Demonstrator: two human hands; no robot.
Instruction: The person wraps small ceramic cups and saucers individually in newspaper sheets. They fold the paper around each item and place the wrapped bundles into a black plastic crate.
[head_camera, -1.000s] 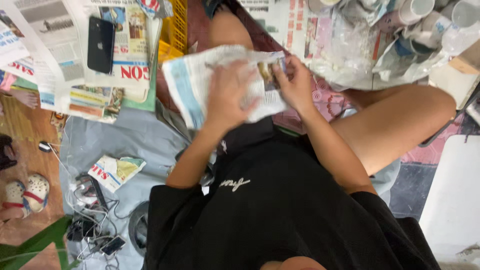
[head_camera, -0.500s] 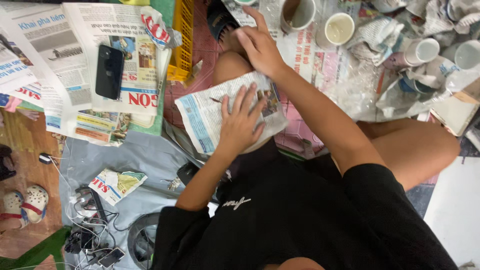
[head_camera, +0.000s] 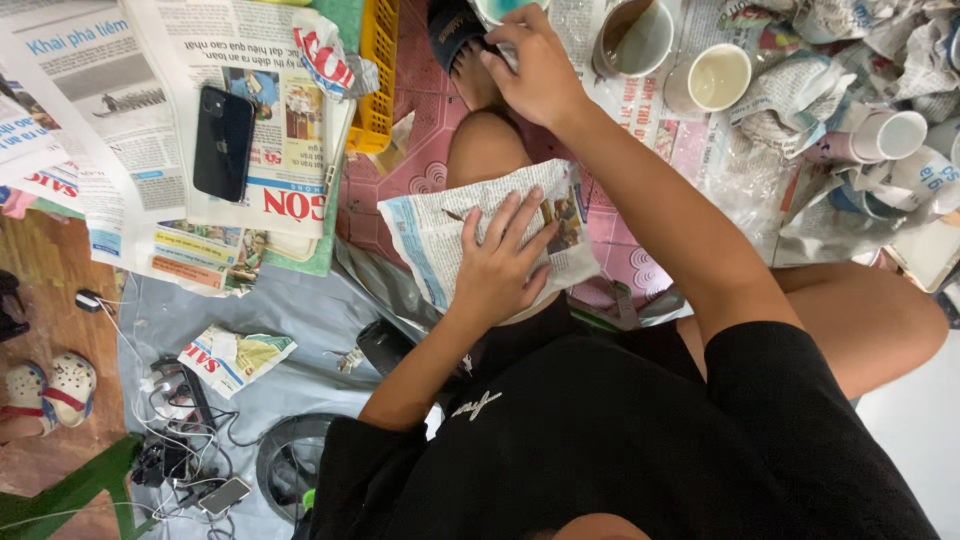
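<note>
Hands: left (head_camera: 497, 268) flattens newspaper (head_camera: 430, 235); right (head_camera: 540, 70) apparently grips cup (head_camera: 500, 10).

Perhaps four bare cups (head_camera: 720, 78), two phones (head_camera: 222, 142), one yellow basket (head_camera: 378, 75).

Left hand (head_camera: 500, 262) flat, fingers spread, palm down — right hand (head_camera: 540, 65) outstretched forward, fingers curled, arm nearly straight.

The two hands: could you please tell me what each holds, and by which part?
The left hand lies flat on the newspaper sheet, gripping nothing. The right hand touches a cup's near rim; a grip cannot be told.
</note>
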